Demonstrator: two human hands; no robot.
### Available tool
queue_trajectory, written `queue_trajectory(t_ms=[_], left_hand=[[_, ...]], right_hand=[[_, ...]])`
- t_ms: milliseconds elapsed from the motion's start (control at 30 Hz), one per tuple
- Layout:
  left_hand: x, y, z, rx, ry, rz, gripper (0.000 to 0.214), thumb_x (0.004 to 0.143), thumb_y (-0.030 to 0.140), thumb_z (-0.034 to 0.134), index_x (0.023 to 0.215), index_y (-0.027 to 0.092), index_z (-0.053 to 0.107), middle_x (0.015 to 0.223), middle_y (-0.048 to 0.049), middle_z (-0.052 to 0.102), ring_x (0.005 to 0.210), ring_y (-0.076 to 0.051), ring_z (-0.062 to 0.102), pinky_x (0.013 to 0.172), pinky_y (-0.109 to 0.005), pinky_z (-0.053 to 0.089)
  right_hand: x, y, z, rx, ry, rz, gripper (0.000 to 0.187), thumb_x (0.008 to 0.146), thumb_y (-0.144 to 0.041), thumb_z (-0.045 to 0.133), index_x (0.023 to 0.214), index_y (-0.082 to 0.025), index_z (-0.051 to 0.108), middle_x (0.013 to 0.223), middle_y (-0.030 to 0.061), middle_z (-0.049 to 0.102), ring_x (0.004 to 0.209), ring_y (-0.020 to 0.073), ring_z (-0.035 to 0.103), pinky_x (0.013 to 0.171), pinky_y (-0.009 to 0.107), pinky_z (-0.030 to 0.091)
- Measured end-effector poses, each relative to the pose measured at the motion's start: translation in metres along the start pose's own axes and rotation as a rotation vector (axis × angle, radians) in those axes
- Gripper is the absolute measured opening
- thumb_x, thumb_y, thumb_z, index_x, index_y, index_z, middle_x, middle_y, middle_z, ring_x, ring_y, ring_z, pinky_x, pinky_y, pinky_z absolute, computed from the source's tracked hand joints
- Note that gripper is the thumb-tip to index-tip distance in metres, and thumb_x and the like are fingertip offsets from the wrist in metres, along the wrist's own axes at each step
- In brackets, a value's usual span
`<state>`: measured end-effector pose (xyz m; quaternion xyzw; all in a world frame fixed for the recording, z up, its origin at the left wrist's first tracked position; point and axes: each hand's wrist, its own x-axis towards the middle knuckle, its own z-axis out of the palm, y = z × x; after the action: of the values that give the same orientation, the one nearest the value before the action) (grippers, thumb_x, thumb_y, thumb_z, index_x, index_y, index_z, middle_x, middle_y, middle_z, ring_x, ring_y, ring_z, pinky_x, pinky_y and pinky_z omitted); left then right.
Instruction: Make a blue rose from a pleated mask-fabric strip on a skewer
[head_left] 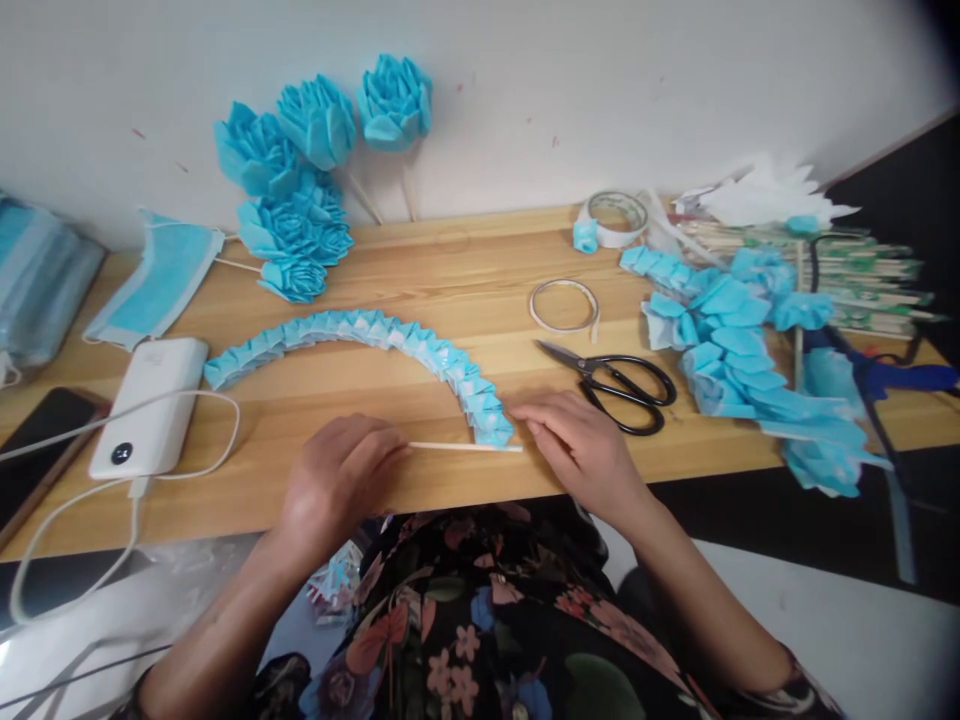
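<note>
My left hand (343,475) pinches one end of a thin pale wooden stick (465,447). The stick lies level near the table's front edge, its free end pointing right. An arched strip of folded light-blue mask fabric (394,330) curves across the table, and its right end meets the stick. Just right of that end is my right hand (581,445), its fingers curled together and the fingertips beside or touching the strip; whatever they may hold is hidden. Black-handled scissors (619,385) lie close behind my right hand, with a narrow ring of tape (564,305) beyond them.
Blue fabric flowers on sticks (315,120) stand against the wall. At left are a face mask (169,270), a white power bank (150,405) with a cable and a phone (49,440). At right lie a wide tape roll (630,222), folded blue pieces (739,345) and wrapped chopsticks (874,285).
</note>
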<state>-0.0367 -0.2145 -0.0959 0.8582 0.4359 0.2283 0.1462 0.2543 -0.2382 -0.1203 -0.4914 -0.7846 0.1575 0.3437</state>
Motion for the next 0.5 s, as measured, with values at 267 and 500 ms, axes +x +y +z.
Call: queue_trajectory(t_ms=[267,500], left_hand=[[0.011,-0.004,-0.001,0.127,0.030,0.155,0.011,0.095,0.022,0.056,0.087,0.019,0.063,0.083,-0.0048,0.071,0.075,-0.017,0.064,0.071,-0.028,0.049],[0.012,-0.006,0.002,0.162,0.049,0.218,0.007,0.094,0.018,0.058,0.088,0.016,0.061,0.082,-0.0048,0.070,0.072,-0.017,0.064,0.068,-0.028,0.049]], right_hand=[[-0.001,0.001,-0.001,0.008,0.000,-0.008,0.024,0.097,-0.013,0.048,0.109,-0.019,0.067,0.099,0.0060,0.075,0.091,0.0194,0.066,0.081,0.035,0.051],[-0.001,0.002,0.000,0.020,0.004,-0.018,0.023,0.096,-0.013,0.048,0.110,-0.019,0.066,0.100,0.0067,0.074,0.091,0.0198,0.065,0.081,0.035,0.051]])
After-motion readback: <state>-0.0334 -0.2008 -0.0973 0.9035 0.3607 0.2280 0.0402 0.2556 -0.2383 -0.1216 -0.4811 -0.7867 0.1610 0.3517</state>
